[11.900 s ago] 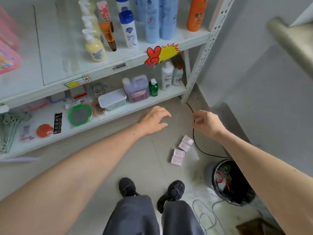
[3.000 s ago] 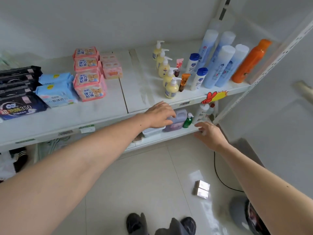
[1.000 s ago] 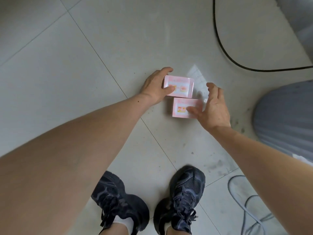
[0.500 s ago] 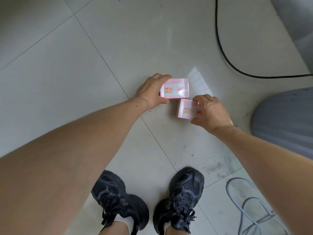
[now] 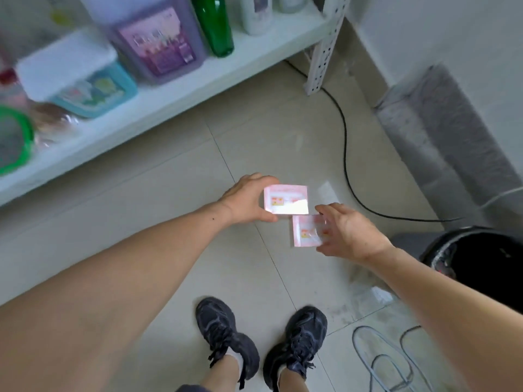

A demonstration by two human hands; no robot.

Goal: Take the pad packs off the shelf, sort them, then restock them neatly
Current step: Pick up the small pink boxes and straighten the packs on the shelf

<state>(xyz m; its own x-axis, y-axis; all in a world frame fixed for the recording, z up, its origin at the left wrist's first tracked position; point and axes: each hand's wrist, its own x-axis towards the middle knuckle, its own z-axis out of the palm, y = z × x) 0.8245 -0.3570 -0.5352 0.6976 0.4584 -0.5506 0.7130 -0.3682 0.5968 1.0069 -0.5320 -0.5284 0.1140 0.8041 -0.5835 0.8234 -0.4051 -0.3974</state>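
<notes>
— Both packs have come up off the tiles since half a second ago, and the head has lifted: the low shelf is back in view, where a moment ago there was only floor.

— Take it from the left.

— On that shelf, a green-rimmed round thing, a white-lidded tub, a purple jug and a green bottle. Nothing pink there; the pads belong higher up, I'd judge.

— And the hands?

— Left hand grips the upper pink pack, thumb under its near edge, fingers curled over the far edge. It's held by its left end so the printed face stays up, readable.

— Which way does it lie?

— Long axis roughly left to right, face tilted toward the camera and catching glare.

— The other one?

— Right hand holds the lower pink pack from its right side, fingers spread and curled round it, thumb on top. That pack looks nearly square from here, label upright and facing us; I can't call its long axis.

— Touching?

— Corner to corner, just about; whether they really meet I can't tell. Both hang above the floor, in front of the dark shoes.

— Why one in each hand?

— My guess: carrying the pair up together for restocking. Black cable and the dark bin are off to the right, well apart.
</notes>
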